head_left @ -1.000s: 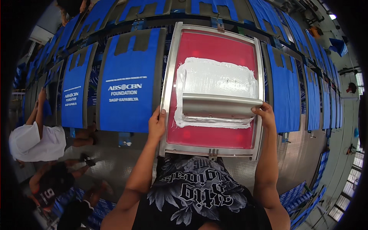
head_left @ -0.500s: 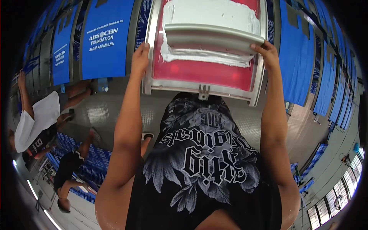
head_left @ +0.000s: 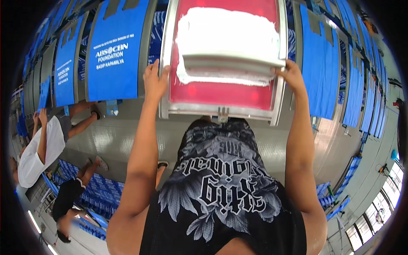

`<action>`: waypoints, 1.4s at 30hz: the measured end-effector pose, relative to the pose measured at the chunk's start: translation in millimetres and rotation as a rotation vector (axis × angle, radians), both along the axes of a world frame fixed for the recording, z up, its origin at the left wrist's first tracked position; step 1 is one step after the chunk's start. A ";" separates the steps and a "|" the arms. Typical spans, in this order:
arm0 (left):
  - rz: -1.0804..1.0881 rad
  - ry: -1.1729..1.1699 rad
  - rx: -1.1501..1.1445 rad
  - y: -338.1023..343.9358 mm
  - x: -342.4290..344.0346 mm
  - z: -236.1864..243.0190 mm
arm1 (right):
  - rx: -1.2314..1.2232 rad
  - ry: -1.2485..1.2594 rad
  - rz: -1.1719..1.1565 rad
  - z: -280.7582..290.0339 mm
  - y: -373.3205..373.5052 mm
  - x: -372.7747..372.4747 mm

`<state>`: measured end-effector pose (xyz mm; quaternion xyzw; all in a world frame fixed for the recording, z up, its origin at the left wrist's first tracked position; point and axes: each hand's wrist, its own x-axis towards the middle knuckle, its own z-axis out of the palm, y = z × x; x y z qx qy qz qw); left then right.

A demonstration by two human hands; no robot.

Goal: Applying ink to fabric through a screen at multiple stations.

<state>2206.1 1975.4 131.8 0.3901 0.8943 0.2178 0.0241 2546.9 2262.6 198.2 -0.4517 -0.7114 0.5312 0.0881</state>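
A screen-printing frame (head_left: 165, 95) with metal sides and a red mesh (head_left: 199, 95) lies in front of me. Thick white ink (head_left: 227, 32) covers much of the mesh. Across the ink's near part rests a long metal squeegee (head_left: 229, 63). My right hand (head_left: 294, 79) pinches the squeegee's right end, its thumb on top, over the frame's right side. At the frame's left side is my left hand (head_left: 155, 85), fingers spread, its thumb against the metal edge and nothing in its grasp. The squeegee's left end has no hand on it.
Blue fabric panels with white print (head_left: 112, 51) lie on boards to the left, and more blue panels (head_left: 321, 63) to the right. A metal clamp (head_left: 222, 114) juts from the frame's near edge. Two other people, one in a white shirt (head_left: 42, 151), are at the left.
My left hand has loosened from the frame's side, its fingers now spread. My right hand remains on the squeegee. The frame sits lower in the picture. The white-shirted person's hands now meet a blue panel.
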 end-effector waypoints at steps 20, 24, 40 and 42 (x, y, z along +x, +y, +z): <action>-0.573 0.006 -0.083 84.3 22.7 52.9 | 0.809 -0.319 0.469 4.3 -13.9 -40.2; -0.553 -0.129 -0.111 26.9 63.9 79.6 | 0.641 -0.320 0.491 33.0 -76.7 8.9; -0.535 -0.154 -0.104 42.8 42.2 66.0 | 0.707 -0.401 0.483 22.8 -54.8 -6.8; -0.532 -0.138 -0.023 37.6 49.4 50.7 | 0.631 -0.424 0.468 19.1 -71.7 -6.7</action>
